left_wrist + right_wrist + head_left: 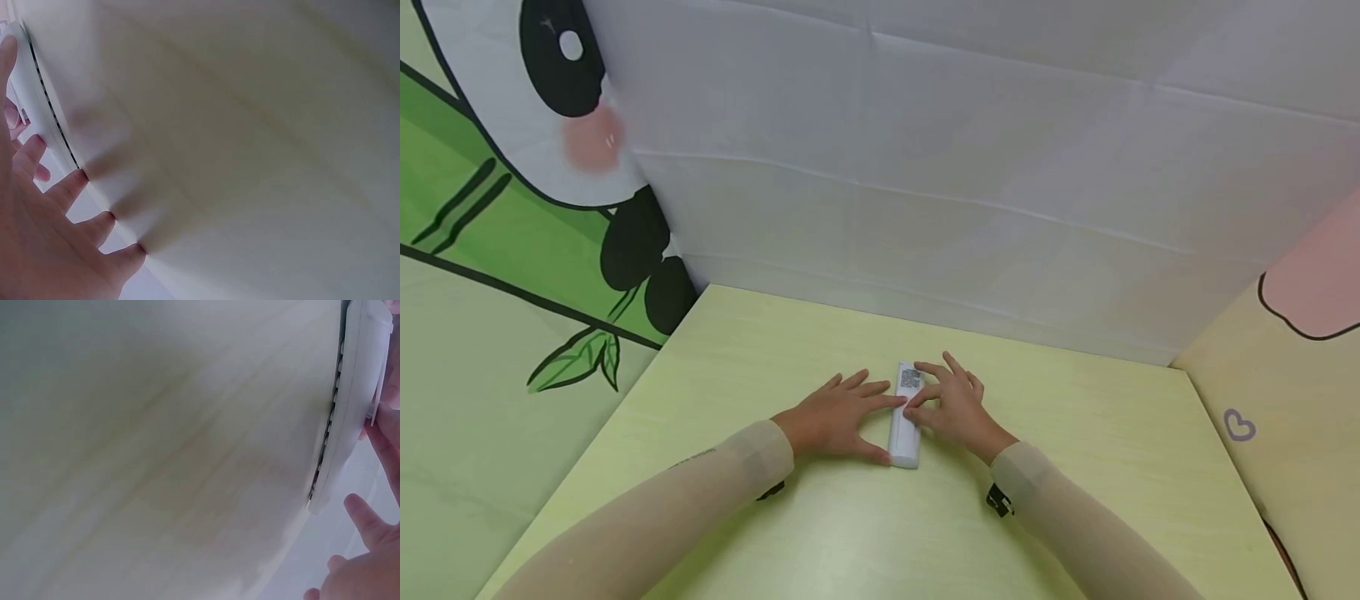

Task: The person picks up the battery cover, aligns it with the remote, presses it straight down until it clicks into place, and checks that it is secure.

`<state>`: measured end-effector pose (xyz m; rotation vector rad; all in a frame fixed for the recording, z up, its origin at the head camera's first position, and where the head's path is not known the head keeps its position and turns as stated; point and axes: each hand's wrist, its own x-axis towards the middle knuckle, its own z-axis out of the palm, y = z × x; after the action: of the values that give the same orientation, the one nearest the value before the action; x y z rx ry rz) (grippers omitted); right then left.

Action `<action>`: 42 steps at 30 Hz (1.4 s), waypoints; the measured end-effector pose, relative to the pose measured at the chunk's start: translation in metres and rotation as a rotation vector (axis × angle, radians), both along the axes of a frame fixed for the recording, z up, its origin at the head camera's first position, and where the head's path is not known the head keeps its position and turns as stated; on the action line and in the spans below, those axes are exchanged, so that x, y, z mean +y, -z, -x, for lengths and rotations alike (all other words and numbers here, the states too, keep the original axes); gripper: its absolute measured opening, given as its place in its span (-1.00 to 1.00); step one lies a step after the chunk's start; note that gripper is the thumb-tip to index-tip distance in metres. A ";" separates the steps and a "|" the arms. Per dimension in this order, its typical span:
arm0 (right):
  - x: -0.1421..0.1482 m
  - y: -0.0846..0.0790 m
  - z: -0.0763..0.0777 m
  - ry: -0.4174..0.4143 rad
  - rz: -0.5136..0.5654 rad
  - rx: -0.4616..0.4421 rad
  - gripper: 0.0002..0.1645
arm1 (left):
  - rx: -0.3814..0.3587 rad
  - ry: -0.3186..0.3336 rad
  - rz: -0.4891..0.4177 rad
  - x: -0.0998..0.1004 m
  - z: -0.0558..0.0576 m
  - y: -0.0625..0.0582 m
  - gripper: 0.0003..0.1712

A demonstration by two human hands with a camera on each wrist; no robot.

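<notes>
A slim white remote control (905,446) lies face down on the table, its back upward with a printed square code near the far end. Dark button edges line its underside in both wrist views. My left hand (838,417) spreads its fingers at the remote's left side; the thumb touches the near end and the index finger reaches onto the back. With thumb and index finger together, my right hand (958,408) pinches at the battery cover (380,378) around the middle of the back. In the right wrist view that cover stands slightly away from the body.
The pale yellow table (1060,500) runs back to a white cloth wall (925,208). A printed green panel (490,208) borders the left side, and a cream panel (1285,467) the right.
</notes>
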<state>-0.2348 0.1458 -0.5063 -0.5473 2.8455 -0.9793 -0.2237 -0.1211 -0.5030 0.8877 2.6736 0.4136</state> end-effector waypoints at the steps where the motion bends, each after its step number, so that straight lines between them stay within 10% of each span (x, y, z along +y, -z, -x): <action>1: 0.001 0.004 0.002 0.000 0.007 0.008 -0.89 | 0.000 0.000 -0.001 0.000 0.000 0.000 0.13; 42: -0.001 0.011 -0.005 0.026 0.004 0.003 -0.94 | 0.013 0.006 0.016 -0.001 0.000 0.004 0.12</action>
<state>-0.2303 0.1446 -0.5173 -0.5133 2.8616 -0.9886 -0.2241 -0.1219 -0.5074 0.8965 2.6814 0.3861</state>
